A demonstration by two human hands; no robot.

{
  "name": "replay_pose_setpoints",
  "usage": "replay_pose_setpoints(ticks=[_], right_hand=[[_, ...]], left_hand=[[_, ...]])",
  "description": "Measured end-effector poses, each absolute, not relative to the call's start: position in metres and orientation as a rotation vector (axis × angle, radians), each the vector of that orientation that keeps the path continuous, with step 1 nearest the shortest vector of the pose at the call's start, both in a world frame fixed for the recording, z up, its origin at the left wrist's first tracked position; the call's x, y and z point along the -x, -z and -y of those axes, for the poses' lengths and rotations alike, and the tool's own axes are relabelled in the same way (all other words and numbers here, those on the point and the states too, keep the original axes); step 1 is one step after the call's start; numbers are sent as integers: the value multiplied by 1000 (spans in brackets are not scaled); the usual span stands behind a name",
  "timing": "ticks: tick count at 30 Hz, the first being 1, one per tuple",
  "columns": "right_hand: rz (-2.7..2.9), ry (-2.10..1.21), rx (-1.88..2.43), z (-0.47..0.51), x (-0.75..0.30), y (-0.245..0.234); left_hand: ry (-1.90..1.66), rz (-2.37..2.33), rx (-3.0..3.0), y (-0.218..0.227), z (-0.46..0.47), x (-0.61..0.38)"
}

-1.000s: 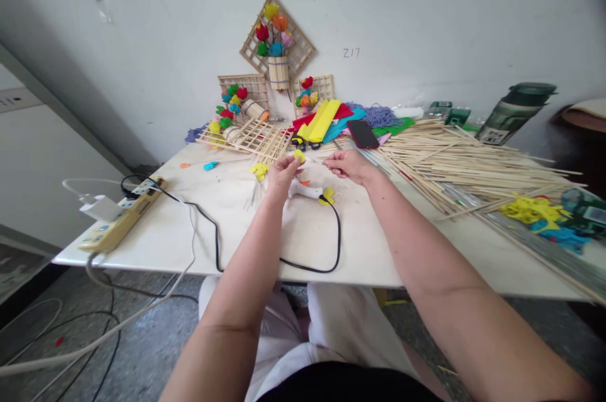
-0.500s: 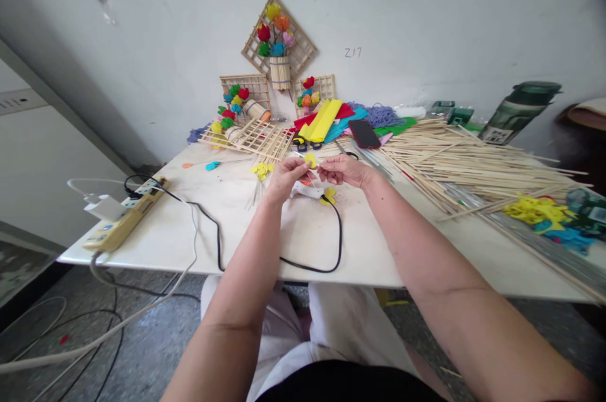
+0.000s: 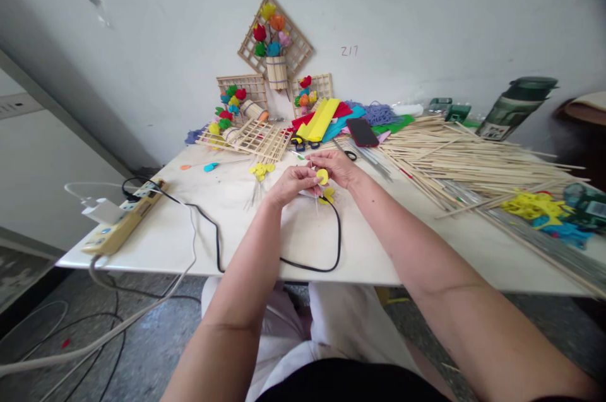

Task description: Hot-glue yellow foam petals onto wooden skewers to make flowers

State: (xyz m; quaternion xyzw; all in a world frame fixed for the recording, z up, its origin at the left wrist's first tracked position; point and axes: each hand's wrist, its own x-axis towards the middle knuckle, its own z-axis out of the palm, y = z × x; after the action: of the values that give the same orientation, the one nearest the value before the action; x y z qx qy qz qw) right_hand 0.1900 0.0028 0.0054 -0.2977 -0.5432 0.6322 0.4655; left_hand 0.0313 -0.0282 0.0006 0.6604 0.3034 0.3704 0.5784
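My left hand [image 3: 299, 183] is closed in a pinch, with a round yellow petal [image 3: 322, 176] at its fingertips. My right hand [image 3: 335, 166] is just behind and to the right, its fingers pinched at the upper end of a thin pale stick [image 3: 317, 205] that slants down past the left fingers. Beneath the hands lies a white glue gun [image 3: 307, 194], mostly covered, with a black cord running from it. More yellow petals [image 3: 326, 196] rest beside it, and another yellow petal cluster [image 3: 262, 170] lies to the left on thin wires.
Bamboo lattices [image 3: 267, 139] with colourful flowers stand and lie at the back. Folded yellow crepe paper [image 3: 319, 121], a phone [image 3: 362, 132] and scissors [image 3: 350, 155] lie beyond my hands. Many wooden sticks [image 3: 454, 162] cover the right side. A power strip [image 3: 123, 216] sits at the left.
My right hand has moved left and slightly up, behind the left fingers. The yellow petal in my left hand has shifted right and down, and the thin stick now points more downward.
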Motion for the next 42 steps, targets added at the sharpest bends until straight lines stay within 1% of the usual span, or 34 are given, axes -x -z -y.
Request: replay_pose_setpoints(ticks=[13,25,30,34,39,42], right_hand=[[1346,-1406,764,-7,-190,-4],[1504,-1085,799,-7,-181,-2],[1491,-953,854,-12,-182,2],[1449,-977,902,-11,-181,1],[1358,-1110,836,-6,-180,-4],[1299,-1176,881,-4,-181,-6]], left_hand=[[-784,-719,-1583,-1,28,-32],[-826,-759,-1516,3,25,-31],[-937,-789,-1531,5,22,-33],[-1025,-851,-1570,3,24,-33],[-1108,-872,-1572,2,22,-31],[-1208,-854,-1524,7,15,-28]])
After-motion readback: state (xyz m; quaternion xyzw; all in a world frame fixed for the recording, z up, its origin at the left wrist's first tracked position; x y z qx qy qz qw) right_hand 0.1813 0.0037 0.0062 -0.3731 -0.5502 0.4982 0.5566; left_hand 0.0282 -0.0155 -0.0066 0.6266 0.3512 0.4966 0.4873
